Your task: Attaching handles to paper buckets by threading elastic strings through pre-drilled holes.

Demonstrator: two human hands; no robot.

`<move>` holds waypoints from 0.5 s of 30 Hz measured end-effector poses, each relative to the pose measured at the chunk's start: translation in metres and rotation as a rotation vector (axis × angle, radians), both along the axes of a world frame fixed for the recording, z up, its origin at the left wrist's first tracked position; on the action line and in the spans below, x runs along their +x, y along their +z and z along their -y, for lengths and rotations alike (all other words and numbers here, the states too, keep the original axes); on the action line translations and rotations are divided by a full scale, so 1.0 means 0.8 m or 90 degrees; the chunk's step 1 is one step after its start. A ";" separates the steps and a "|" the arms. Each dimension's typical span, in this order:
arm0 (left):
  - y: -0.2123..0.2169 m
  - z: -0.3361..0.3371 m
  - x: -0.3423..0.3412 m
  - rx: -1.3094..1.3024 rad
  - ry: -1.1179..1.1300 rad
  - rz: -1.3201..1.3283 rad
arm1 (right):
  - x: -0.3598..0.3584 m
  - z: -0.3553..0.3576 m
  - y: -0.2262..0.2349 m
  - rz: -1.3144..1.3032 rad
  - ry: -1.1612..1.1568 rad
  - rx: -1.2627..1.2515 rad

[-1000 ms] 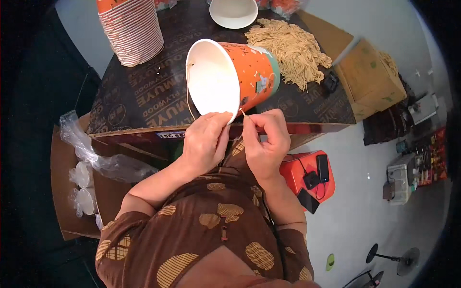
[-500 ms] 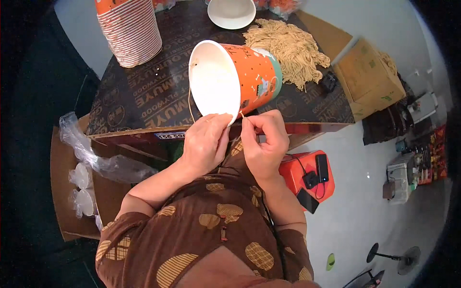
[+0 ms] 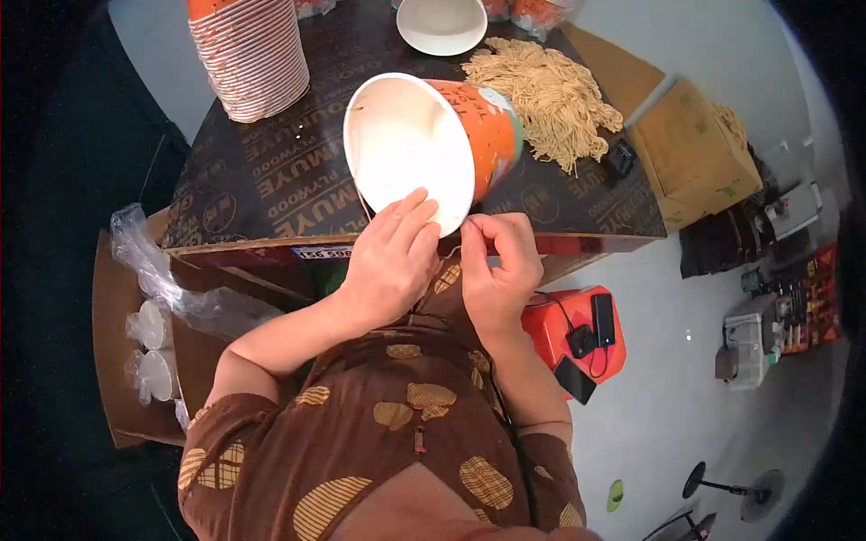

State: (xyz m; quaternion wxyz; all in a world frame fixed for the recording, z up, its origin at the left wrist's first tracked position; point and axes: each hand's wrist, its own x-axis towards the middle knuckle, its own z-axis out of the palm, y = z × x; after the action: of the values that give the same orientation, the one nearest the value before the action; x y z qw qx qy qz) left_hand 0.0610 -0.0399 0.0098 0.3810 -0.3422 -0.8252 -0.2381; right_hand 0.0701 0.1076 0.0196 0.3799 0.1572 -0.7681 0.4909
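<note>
An orange-and-green paper bucket (image 3: 492, 135) lies tilted at the table's front edge, its white mouth turned toward me. My left hand (image 3: 394, 261) grips its lower rim, fingers stretched onto the white inside and thumb hidden. On the right of the rim, my right hand (image 3: 501, 264) is closed in a pinch on a thin cord (image 3: 454, 249), whose end is largely covered by the fingers. Another stretch of the cord hangs along the mouth's left side, beside my left fingers. A small dark hole shows near the upper left of the rim.
On the dark table (image 3: 298, 171) stand a tall stack of paper buckets (image 3: 255, 68), a white-mouthed bucket (image 3: 442, 25) and a heap of beige cords (image 3: 546, 95). A cardboard box (image 3: 699, 158) is at right, an open carton (image 3: 126, 361) at left, and a red stool (image 3: 564, 338) below.
The bucket has turned so its mouth faces me more. My left fingers have moved from pinching the rim to reaching inside it. My right hand has shifted slightly down.
</note>
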 end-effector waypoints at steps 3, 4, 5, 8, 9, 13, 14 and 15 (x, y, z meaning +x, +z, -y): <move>-0.002 -0.003 -0.002 -0.084 0.029 -0.005 | -0.003 -0.001 -0.014 0.033 -0.002 -0.015; 0.002 -0.004 -0.002 -0.128 0.034 0.001 | -0.005 -0.003 -0.019 0.043 -0.006 -0.020; 0.001 -0.006 -0.002 -0.127 0.035 0.000 | -0.006 -0.004 -0.025 0.042 -0.005 -0.019; -0.006 -0.011 -0.005 -0.200 0.050 0.047 | -0.006 -0.010 -0.041 0.108 0.025 -0.090; -0.007 -0.014 -0.005 -0.228 0.064 0.044 | -0.005 -0.012 -0.045 0.149 0.045 -0.134; -0.009 -0.023 -0.003 -0.311 0.110 0.069 | 0.000 -0.020 -0.049 0.271 0.092 -0.235; -0.010 -0.024 -0.004 -0.311 0.110 0.070 | -0.001 -0.022 -0.050 0.272 0.091 -0.235; -0.013 -0.025 -0.006 -0.304 0.099 0.032 | -0.003 -0.024 -0.054 0.283 0.073 -0.233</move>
State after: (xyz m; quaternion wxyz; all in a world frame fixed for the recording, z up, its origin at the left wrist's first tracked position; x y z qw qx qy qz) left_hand 0.0561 -0.0197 -0.0002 0.2859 -0.3520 -0.8911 -0.0147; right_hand 0.0675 0.1269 -0.0237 0.1960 0.0175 -0.7214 0.6640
